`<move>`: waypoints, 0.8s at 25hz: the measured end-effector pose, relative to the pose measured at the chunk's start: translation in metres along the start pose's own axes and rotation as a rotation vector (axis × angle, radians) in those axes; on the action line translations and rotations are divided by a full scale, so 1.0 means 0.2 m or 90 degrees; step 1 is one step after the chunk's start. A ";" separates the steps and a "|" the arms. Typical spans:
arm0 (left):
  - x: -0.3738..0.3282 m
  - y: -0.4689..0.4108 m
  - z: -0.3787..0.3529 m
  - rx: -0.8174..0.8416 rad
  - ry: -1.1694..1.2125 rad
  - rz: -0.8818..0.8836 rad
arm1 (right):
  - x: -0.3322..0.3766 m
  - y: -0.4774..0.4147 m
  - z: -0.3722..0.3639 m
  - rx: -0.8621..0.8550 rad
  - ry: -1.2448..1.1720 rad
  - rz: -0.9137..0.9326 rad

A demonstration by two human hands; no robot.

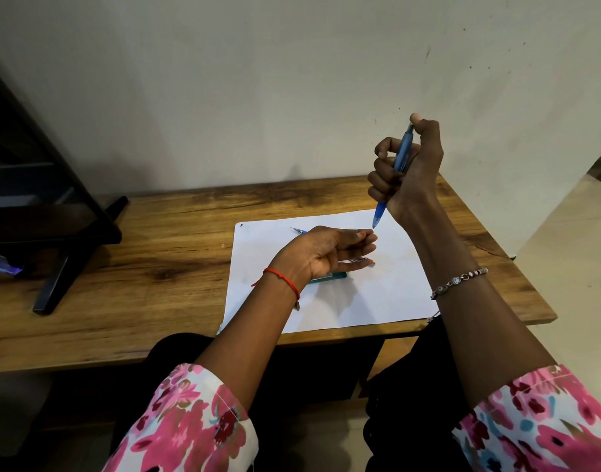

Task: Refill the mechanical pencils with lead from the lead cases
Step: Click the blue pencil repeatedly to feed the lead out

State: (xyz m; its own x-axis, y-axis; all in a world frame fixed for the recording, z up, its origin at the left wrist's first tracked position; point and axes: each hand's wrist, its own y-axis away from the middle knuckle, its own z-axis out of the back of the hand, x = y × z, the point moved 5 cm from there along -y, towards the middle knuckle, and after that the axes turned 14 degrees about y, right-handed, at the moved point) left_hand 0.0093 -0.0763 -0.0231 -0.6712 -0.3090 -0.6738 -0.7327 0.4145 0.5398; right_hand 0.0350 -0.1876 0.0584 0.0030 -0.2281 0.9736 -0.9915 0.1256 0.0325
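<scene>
Above paper sheet [329, 310] on tabletop [149, 240], right hand [408, 175] gripping blue pencil [404, 154] tip-down, thumb sitting on clicker. Left hand [326, 253] lying relaxed, palm up, under tip. Lead case [334, 276] peeking out beneath it. Risk imo: overclicking, lead dropping past palm, snapping.

Right hand [406, 175] is up in a fist round the blue pencil [403, 154], thumb on top (forearm bare). Left hand [322, 253] sits lower, palm up, fingers [358, 247] loosely stretched out.
</scene>
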 end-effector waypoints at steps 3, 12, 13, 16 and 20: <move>0.00 0.00 0.00 0.000 0.000 0.000 | 0.00 0.00 0.00 -0.002 0.000 0.000; 0.00 0.00 0.01 -0.005 -0.005 0.002 | 0.00 0.01 -0.01 0.004 0.000 0.002; 0.00 0.00 0.01 -0.006 -0.006 0.002 | 0.00 0.01 -0.01 0.005 0.000 0.004; 0.00 0.00 0.01 -0.004 -0.006 0.002 | 0.00 0.01 -0.01 0.004 -0.005 0.005; 0.00 0.00 0.01 0.000 -0.005 0.003 | 0.00 0.01 -0.01 0.001 -0.003 0.000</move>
State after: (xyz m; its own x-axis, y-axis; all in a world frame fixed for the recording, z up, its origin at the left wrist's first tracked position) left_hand 0.0095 -0.0751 -0.0234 -0.6735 -0.3006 -0.6753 -0.7297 0.4164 0.5424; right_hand 0.0340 -0.1847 0.0592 0.0026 -0.2323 0.9726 -0.9918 0.1236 0.0321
